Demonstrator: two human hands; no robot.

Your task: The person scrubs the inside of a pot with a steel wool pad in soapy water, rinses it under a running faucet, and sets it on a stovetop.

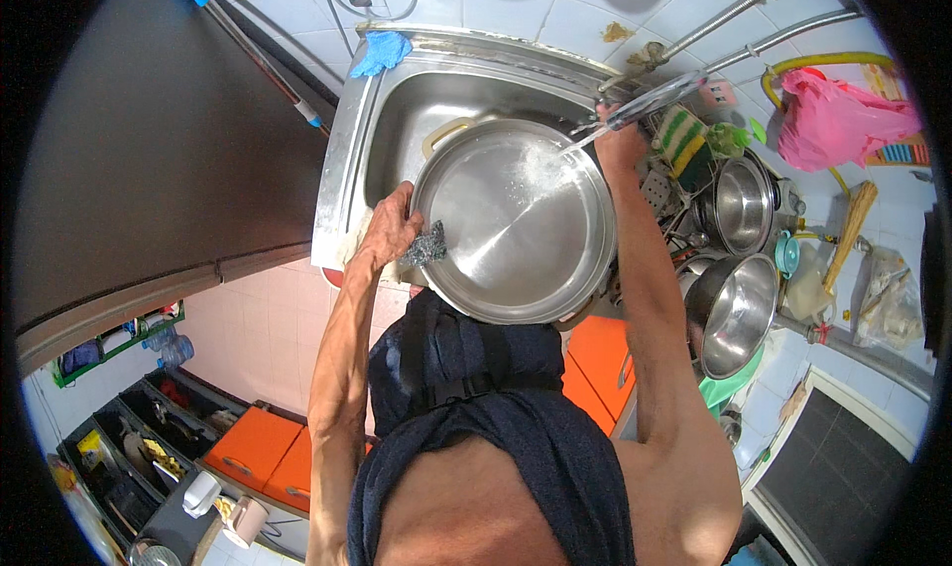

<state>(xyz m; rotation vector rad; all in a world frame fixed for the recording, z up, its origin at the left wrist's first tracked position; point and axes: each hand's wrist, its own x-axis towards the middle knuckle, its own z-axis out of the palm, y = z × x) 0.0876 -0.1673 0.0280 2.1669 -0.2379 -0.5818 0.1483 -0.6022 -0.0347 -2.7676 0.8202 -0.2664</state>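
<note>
A large round metal pan (513, 224) with beige handles rests over the near side of the stainless steel sink (394, 120). My left hand (396, 225) grips the pan's left rim, and a dark scouring pad (426, 245) lies at its fingers against the rim. Water runs from the faucet spout (654, 99) into the upper right of the pan. Behind that spout, my right hand (619, 138) is raised near the wall pipes at the tap; the spout partly covers its fingers, so their hold is unclear.
A blue cloth (381, 53) lies on the sink's back left corner. Metal bowls (738, 317), pots (744, 205) and striped sponges (680, 146) crowd the right side. A pink plastic bag (833, 120) hangs on the wall. Orange cabinet doors (602, 365) stand below the counter.
</note>
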